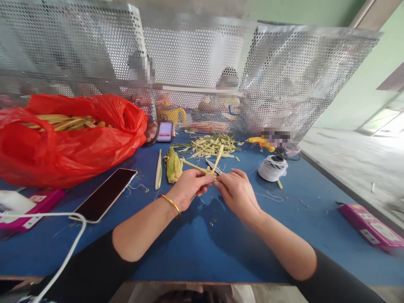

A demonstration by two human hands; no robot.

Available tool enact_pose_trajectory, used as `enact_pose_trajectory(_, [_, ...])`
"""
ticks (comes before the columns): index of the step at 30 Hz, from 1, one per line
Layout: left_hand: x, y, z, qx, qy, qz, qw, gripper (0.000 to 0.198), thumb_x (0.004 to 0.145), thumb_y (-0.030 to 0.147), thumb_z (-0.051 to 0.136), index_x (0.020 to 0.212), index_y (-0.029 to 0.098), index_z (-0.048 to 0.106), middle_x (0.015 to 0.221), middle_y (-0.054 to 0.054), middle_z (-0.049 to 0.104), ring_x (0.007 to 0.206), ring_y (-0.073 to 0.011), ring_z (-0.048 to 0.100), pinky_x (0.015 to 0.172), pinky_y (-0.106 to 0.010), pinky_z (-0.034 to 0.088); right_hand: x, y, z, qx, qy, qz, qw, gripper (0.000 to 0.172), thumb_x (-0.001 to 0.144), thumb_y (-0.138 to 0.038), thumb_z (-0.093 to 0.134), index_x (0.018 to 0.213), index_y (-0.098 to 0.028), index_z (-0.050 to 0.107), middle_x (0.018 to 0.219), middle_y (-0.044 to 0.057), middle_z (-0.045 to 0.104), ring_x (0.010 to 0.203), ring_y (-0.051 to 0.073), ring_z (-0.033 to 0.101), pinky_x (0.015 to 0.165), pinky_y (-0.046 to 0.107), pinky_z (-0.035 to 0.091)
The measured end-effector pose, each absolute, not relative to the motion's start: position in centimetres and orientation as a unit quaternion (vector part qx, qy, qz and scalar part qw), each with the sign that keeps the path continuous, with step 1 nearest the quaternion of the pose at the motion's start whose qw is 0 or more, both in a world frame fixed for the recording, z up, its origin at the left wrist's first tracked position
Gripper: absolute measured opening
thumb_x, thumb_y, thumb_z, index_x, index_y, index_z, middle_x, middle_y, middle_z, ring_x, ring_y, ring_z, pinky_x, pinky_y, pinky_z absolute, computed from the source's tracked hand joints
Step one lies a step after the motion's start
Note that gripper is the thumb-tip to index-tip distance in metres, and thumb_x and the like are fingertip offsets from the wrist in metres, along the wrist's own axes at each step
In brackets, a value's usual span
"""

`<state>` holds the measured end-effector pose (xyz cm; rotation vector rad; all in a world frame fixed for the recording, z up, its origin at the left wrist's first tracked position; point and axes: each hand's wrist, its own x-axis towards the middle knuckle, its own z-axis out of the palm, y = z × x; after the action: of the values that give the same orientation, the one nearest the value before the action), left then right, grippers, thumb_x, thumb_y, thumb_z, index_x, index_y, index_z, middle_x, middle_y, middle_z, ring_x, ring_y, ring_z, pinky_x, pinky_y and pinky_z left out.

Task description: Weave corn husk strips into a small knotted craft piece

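Frame centre | leaf strips [212, 167] were pinched by left hand [189, 187] and right hand [235, 191], fingertips together | folding judged underway | firmer tuck needed above blue surface [195, 244]

Craft workshop: blue workbench [202, 248], perforated metal partition [284, 67], leaf-strip scraps [211, 145], thread spool [272, 167].

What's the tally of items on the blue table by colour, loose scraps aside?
Red: 1, plastic bag
Pink: 2, box at far left, box at far right
White: 1, thread spool
Black: 1, phone
Yellow: 1, glue gun
Pale green: 1, leaf strip held between left hand and right hand
Total: 7
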<state>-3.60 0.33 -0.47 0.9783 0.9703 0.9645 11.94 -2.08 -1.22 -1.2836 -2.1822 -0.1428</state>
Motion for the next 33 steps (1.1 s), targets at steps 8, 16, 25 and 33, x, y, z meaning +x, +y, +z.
enact_pose_trajectory(8, [-3.4,0.6,-0.6,0.477,0.488,0.426,0.594,0.026,0.054,0.034,0.080,0.061,0.013,0.066,0.047,0.003,0.051,0.041,-0.0041,0.032,0.041,-0.021,0.016,11.6,-2.6,-1.0,-0.452,-0.828,0.055,0.326,0.032,0.089,-0.023,0.043,0.057,-0.020,0.050,0.053,-0.001,0.051,0.057,0.013,0.048,0.078,0.030,0.037])
enact_pose_trajectory(16, [-4.7,1.3,-0.2,0.483,0.413,0.338,0.694,0.036,0.066,0.047,0.069,0.071,0.011,0.066,0.056,0.001,0.052,0.038,-0.0018,0.027,0.040,-0.020,0.008,12.3,-1.1,-0.7,-0.505,-0.600,0.436,0.441,0.044,0.079,-0.059,0.052,0.065,-0.018,0.061,0.058,0.000,0.059,0.056,0.012,0.051,0.062,0.027,0.039])
enact_pose_trajectory(25, [-3.5,0.0,-0.5,0.580,0.426,0.270,0.640,0.025,0.067,0.038,0.068,0.066,0.014,0.065,0.041,0.010,0.030,0.038,-0.0031,0.020,0.041,-0.022,0.010,11.7,-1.0,-1.6,-0.477,-0.496,0.486,0.539,0.031,0.062,-0.047,0.071,0.060,-0.017,0.063,0.047,-0.002,0.055,0.047,0.010,0.050,0.054,0.026,0.040])
enact_pose_trajectory(33, [-3.8,0.1,-0.6,0.598,0.420,0.230,0.643,0.025,0.063,0.038,0.069,0.064,0.013,0.065,0.040,0.010,0.030,0.039,-0.0042,0.020,0.042,-0.024,0.011,12.1,-0.3,-2.2,-0.513,-0.526,0.442,0.515,0.029,0.069,-0.045,0.062,0.062,-0.017,0.060,0.049,-0.001,0.053,0.048,0.011,0.048,0.053,0.027,0.040])
